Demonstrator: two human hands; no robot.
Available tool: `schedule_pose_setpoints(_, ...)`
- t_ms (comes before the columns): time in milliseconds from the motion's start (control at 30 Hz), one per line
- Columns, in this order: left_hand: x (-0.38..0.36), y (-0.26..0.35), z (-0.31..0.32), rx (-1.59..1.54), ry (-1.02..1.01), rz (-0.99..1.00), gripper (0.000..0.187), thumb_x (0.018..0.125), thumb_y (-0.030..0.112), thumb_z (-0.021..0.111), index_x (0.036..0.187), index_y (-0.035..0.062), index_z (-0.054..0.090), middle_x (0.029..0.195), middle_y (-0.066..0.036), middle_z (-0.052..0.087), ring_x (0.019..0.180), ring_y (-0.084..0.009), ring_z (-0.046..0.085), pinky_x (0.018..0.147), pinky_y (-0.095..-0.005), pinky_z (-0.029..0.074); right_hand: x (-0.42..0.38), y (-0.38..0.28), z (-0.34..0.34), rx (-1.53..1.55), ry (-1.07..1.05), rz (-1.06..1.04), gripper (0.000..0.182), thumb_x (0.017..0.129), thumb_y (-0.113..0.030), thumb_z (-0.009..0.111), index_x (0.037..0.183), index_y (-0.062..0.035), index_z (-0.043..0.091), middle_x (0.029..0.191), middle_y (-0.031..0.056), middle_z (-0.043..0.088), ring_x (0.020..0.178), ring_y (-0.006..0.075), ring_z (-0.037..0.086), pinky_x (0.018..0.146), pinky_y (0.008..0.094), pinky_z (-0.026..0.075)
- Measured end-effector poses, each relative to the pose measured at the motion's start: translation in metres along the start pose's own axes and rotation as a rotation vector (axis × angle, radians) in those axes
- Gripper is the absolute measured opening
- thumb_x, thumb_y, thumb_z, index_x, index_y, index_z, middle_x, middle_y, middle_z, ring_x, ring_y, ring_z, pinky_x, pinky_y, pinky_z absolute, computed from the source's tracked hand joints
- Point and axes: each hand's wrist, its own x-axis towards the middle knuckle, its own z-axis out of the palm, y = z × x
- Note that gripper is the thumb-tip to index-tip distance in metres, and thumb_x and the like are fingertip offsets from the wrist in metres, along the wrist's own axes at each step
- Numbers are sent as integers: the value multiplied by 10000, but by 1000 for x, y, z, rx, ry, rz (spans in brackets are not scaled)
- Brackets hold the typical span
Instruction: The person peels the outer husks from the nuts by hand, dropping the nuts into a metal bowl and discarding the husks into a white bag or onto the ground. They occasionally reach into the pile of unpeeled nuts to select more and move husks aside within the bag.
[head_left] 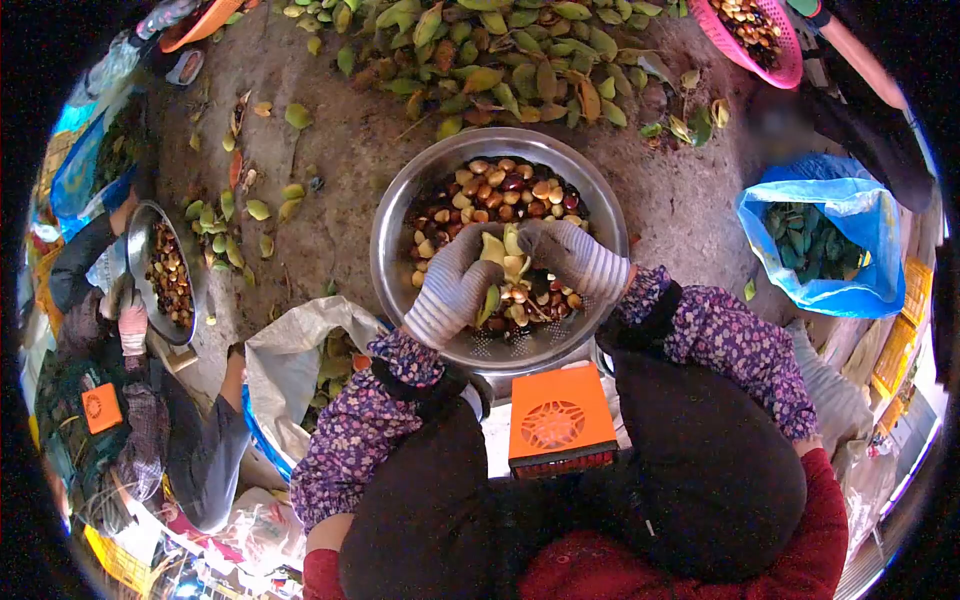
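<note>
Over a steel colander [400, 165] of shiny brown nuts [500, 190], I hold a split pod [507, 262], its pale inner side facing up. My left hand [452, 285], in a grey-and-white striped glove, is closed on its left part. Below those fingers a green husk piece [488, 305] hangs near the palm. My right hand [582, 262], gloved alike, pinches the pod's right edge with bent fingers. Both wrists come from flowered purple sleeves, and the colander stands just in front of my knees.
Green pods [500, 50] are heaped on the ground ahead. A white sack [285, 365] stands at left, a blue bag [775, 215] of dark green pieces at right. An orange vented box [560, 415] sits between my legs. A co-worker's gloved hand [132, 325] is by another bowl [140, 225]; a pink basket [790, 60] is top right.
</note>
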Motion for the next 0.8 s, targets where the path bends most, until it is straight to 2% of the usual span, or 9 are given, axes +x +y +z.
schedule_pose_setpoints(67, 0, 0, 0, 17, 52, 35, 361, 758, 58, 499, 1107, -35, 488, 990, -147, 601, 910, -203, 574, 822, -299, 445, 1, -1, 0, 19, -4, 12, 319, 923, -296, 493, 1002, 0, 585, 842, 89, 630, 771, 137, 543, 694, 295, 454)
schedule_pose_setpoints(233, -2, -8, -7, 299, 11, 39, 387, 785, 95, 519, 1157, -2, 476, 1043, -165, 599, 992, -242, 571, 864, -312, 434, -5, -37, 10, -491, -22, 48, 470, 827, -329, 617, 1138, 10, 523, 975, 195, 635, 915, 275, 610, 781, 359, 472)
schedule_pose_setpoints(267, -5, 0, -7, 325, 19, 28, 381, 786, 97, 512, 1152, -1, 473, 1023, -196, 597, 989, -284, 581, 867, -326, 431, -4, -43, 15, -539, -18, 108, 505, 786, -327, 655, 1134, 9, 510, 979, 217, 622, 926, 347, 602, 774, 388, 479)
schedule_pose_setpoints(367, -8, 1, 0, 289, 103, 82, 315, 813, 162, 506, 1068, -24, 494, 922, -226, 606, 901, -326, 608, 794, -361, 460, -2, -42, 21, -636, 20, 99, 479, 774, -326, 664, 1079, 14, 520, 960, 230, 614, 901, 386, 593, 753, 405, 485)
schedule_pose_setpoints(400, -7, 2, 2, 288, 112, 82, 315, 813, 162, 506, 1068, -24, 494, 922, -226, 606, 901, -326, 608, 794, -361, 460, -2, -44, 23, -679, 62, 17, 380, 752, -217, 651, 1027, 13, 526, 914, 239, 609, 877, 405, 584, 740, 426, 487)
schedule_pose_setpoints(567, 2, -6, 13, 435, 168, 56, 343, 827, 265, 581, 1005, -22, 519, 830, -221, 618, 815, -374, 608, 712, -393, 474, 0, -27, 22, -917, 42, 65, 364, 639, -53, 592, 994, 9, 536, 858, 233, 611, 844, 390, 598, 732, 441, 493)
schedule_pose_setpoints(667, 11, -20, 10, 537, 140, 49, 311, 836, 253, 564, 976, -24, 543, 843, -230, 617, 814, -390, 600, 710, -401, 472, 0, -22, 23, -949, 75, 8, 358, 665, -105, 628, 987, 19, 531, 877, 225, 617, 826, 389, 605, 717, 437, 499)
schedule_pose_setpoints(733, 16, -45, 9, 340, 223, 67, 289, 839, 248, 555, 925, -28, 552, 819, -238, 611, 789, -395, 596, 694, -406, 472, 2, -28, 23, -919, 177, 198, 348, 727, -210, 665, 969, 11, 545, 839, 226, 612, 810, 381, 603, 715, 417, 483)
schedule_pose_setpoints(800, 11, -32, 9, 381, 301, 58, 282, 841, 244, 549, 910, -30, 552, 806, -241, 609, 781, -393, 598, 684, -409, 471, 5, -27, 15, -931, 116, 219, 342, 752, -234, 647, 961, 14, 539, 830, 233, 608, 805, 383, 601, 703, 420, 480)
